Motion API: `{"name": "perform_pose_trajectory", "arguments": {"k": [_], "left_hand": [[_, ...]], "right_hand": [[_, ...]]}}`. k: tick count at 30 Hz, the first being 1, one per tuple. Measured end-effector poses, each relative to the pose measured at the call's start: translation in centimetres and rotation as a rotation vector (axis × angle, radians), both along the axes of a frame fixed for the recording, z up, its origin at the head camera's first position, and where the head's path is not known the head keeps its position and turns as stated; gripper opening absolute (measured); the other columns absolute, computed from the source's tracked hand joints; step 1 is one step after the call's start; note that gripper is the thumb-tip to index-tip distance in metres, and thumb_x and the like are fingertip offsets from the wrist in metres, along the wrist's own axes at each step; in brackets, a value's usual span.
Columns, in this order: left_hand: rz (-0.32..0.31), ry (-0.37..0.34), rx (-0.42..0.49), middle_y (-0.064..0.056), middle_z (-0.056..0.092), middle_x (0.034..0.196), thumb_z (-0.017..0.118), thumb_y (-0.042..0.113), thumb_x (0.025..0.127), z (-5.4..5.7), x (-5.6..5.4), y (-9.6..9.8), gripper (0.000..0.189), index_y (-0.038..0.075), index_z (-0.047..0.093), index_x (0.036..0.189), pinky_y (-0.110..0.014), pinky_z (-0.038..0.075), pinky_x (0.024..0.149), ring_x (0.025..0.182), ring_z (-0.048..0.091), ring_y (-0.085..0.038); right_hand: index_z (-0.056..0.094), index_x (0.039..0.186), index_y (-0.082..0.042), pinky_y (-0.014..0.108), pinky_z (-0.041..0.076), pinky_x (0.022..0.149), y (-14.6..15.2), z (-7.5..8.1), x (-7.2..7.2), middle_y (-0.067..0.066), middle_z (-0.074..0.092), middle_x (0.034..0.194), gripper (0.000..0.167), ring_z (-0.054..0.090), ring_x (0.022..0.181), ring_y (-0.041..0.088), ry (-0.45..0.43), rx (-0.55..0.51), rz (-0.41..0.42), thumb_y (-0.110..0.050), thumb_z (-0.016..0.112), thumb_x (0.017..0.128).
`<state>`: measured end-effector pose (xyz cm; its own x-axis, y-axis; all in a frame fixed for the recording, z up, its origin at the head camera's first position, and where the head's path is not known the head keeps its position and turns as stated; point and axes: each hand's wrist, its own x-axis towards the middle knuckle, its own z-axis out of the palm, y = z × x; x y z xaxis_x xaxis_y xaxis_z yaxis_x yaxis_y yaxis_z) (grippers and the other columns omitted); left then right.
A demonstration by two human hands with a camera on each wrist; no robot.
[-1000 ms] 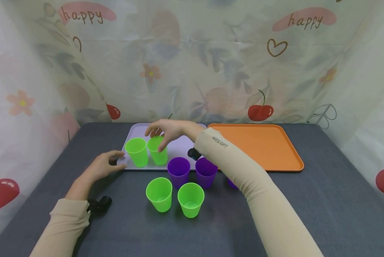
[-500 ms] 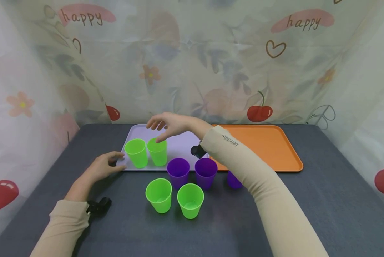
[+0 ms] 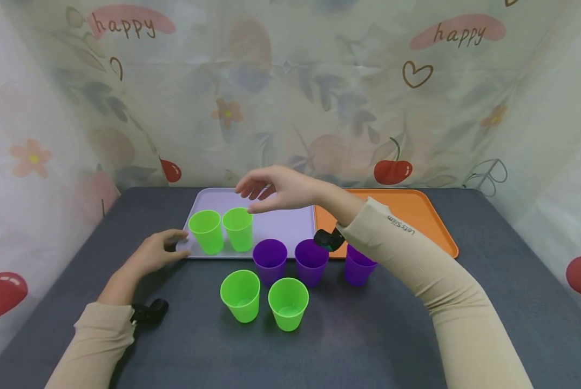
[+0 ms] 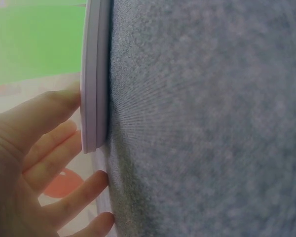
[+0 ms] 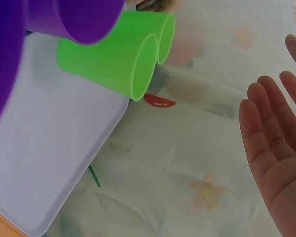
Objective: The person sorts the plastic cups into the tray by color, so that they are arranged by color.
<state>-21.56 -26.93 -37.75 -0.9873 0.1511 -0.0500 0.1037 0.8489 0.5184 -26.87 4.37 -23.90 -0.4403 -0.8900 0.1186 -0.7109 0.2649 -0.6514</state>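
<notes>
My left hand [image 3: 159, 253] rests at the front left corner of the lilac tray [image 3: 290, 224], its thumb touching the rim and its fingers spread around the corner. Two green cups [image 3: 205, 231] [image 3: 238, 229] stand upright side by side on that tray's left part. Above the tray, just past the right one, my right hand [image 3: 284, 188] hovers with loosely extended fingers and holds nothing. In the right wrist view its palm [image 5: 291, 182] is bare. Two more green cups [image 3: 241, 295] [image 3: 288, 303] stand on the table in front.
Three purple cups [image 3: 270, 261] [image 3: 312, 262] [image 3: 358, 267] stand in a row before the trays; the right forearm partly covers the rightmost. An orange tray [image 3: 412, 216] lies right of the lilac one on the dark table [image 3: 213, 356]. Patterned curtains [image 3: 290, 97] enclose the back and sides.
My right hand has left the right-hand green cup on the lilac tray, rising and moving to the right. My left hand and the cups have stayed put.
</notes>
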Motion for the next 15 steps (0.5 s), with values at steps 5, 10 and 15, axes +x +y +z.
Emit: {"name": "perform_pose_trajectory", "arguments": {"k": [5,10,15], "left_hand": [[-0.008,0.013,0.007,-0.026,0.055,0.127,0.067,0.026,0.085,-0.1,0.0,-0.1,0.052,-0.002,0.053,0.127,-0.055,0.046,0.091,0.115,0.052,-0.047],[-0.008,0.014,0.01,-0.026,0.054,0.128,0.067,0.026,0.085,-0.1,0.0,0.0,0.052,-0.002,0.053,0.127,-0.055,0.045,0.091,0.115,0.052,-0.047],[-0.009,0.015,0.006,-0.026,0.054,0.128,0.067,0.026,0.085,0.0,0.1,0.0,0.053,-0.002,0.053,0.127,-0.056,0.045,0.092,0.115,0.052,-0.047]], "right_hand": [[0.058,0.12,-0.005,0.031,0.051,0.091,1.7,-0.7,1.9,0.009,0.064,0.116,0.038,0.062,0.103,0.015,0.004,-0.035,-0.001,-0.015,0.066,0.085],[0.057,0.12,-0.004,0.029,0.052,0.091,3.0,-1.3,3.4,0.01,0.064,0.114,0.038,0.062,0.102,0.015,-0.021,-0.053,-0.005,-0.013,0.067,0.085],[0.056,0.119,-0.005,0.029,0.051,0.092,3.9,-2.1,4.8,0.009,0.063,0.115,0.037,0.062,0.103,0.017,-0.046,-0.049,-0.005,-0.013,0.067,0.085]]}}
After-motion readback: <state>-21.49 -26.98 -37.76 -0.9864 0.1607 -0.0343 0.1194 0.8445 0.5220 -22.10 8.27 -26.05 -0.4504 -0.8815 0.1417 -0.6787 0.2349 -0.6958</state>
